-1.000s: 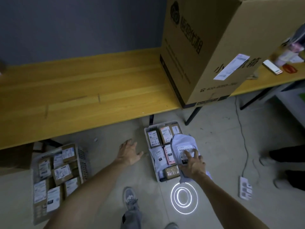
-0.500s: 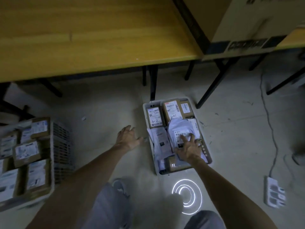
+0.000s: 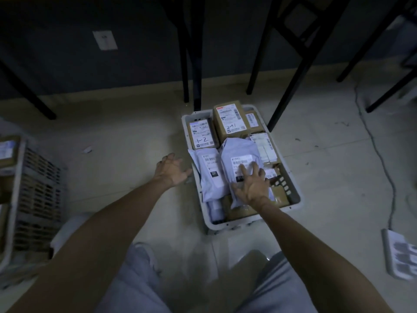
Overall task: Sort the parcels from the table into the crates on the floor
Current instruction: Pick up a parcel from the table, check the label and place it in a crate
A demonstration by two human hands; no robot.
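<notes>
Dim light falls on a pale tiled floor (image 3: 126, 136), with a dark wall behind and black table legs (image 3: 191, 53) standing at the far side. Just in front of those legs sits a white crate (image 3: 293, 188) packed with parcels: a brown box (image 3: 202, 134) marked "1-2" at its far left, a taller box (image 3: 232, 119) marked "2-41" beside it, and a grey mailer (image 3: 211, 175) lying along the left side. On top, toward the middle, lies another grey bag (image 3: 239, 154) with a white label. The person's right hand (image 3: 251, 186) rests flat on this bag, fingers spread and straight, pressing its near end rather than clasping it. The left hand (image 3: 172, 171) hovers just left of the crate's rim with fingers loosely spread, holding nothing and apart from the parcels. At the far left edge stands a second crate (image 3: 38, 190) with slotted walls, partly out of view, with boxes inside. A white power strip (image 3: 399, 256) lies on the floor at the near right, its cable (image 3: 379, 145) trailing away toward the wall. Grey trouser legs (image 3: 140, 285) show at the bottom.
</notes>
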